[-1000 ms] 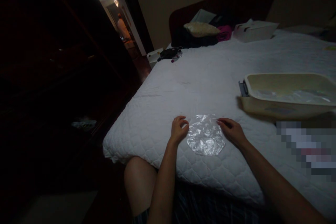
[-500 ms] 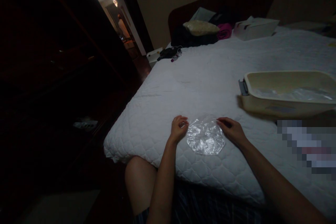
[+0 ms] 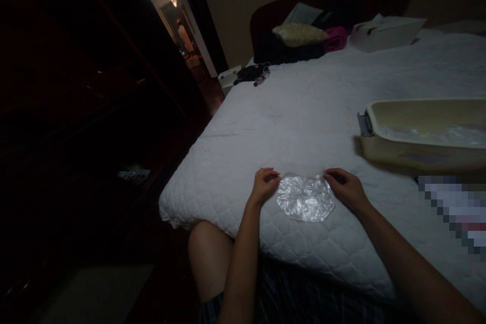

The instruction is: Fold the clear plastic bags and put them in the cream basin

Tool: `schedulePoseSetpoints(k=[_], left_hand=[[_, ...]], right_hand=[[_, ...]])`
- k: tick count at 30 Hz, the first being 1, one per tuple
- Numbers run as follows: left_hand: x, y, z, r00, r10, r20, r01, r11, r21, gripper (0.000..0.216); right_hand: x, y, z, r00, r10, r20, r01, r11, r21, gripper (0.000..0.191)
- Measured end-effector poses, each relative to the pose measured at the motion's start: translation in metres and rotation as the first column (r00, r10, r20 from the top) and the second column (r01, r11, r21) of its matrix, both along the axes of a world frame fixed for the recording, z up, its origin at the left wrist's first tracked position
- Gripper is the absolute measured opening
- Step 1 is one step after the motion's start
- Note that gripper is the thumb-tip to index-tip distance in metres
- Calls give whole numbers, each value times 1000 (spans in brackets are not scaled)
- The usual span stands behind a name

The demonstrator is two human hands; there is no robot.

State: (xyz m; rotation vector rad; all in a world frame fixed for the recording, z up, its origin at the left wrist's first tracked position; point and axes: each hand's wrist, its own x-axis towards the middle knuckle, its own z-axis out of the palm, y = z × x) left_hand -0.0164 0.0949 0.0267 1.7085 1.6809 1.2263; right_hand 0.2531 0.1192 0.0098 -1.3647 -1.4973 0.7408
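A round, crinkled clear plastic cover (image 3: 306, 200) is spread on the white quilted bed near its front edge. At the cover's upper left rim, my left hand (image 3: 265, 185) pinches the film between thumb and fingertips. My right hand (image 3: 347, 190) does the same at the upper right rim, its thumb and forefinger closed together. Between the two hands the cover lies fairly flat, its shiny folds catching the light.
To the right stands a cream plastic bin (image 3: 429, 157) with a grey latch and clear plastic inside. Further back are a white box (image 3: 391, 35), a beige pillow (image 3: 299, 34) and a rolled magenta cloth (image 3: 336, 39). A small bottle (image 3: 261, 78) lies at the bed's left edge.
The whole view has shifted, so everything appears further right. The cover looks slightly wider and flatter between my hands, which keep their pinch on its rim.
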Motion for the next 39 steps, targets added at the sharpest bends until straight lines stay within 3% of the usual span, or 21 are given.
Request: schedulePoseSetpoints(k=[7,17,26,39], left_hand=[[-1,0,-1,1000,11,-24,-10,999,33,15],[-2,2,-8,992,-29,123,16,994,106,15],[-1,0,-2,997,-53,51,48,994,94,27],[-1,0,-3,998,-54,-37,58,990,126,28]], right_hand=[[1,-1,0,1000,8,28,-7,1000,-23,30],[3,-1,0,999,20,29,-20,1000,2,25],[2,-3,2,1000,18,18,-18,1000,18,25],[3,-2,-1,998,18,62,-19,1000,8,27]])
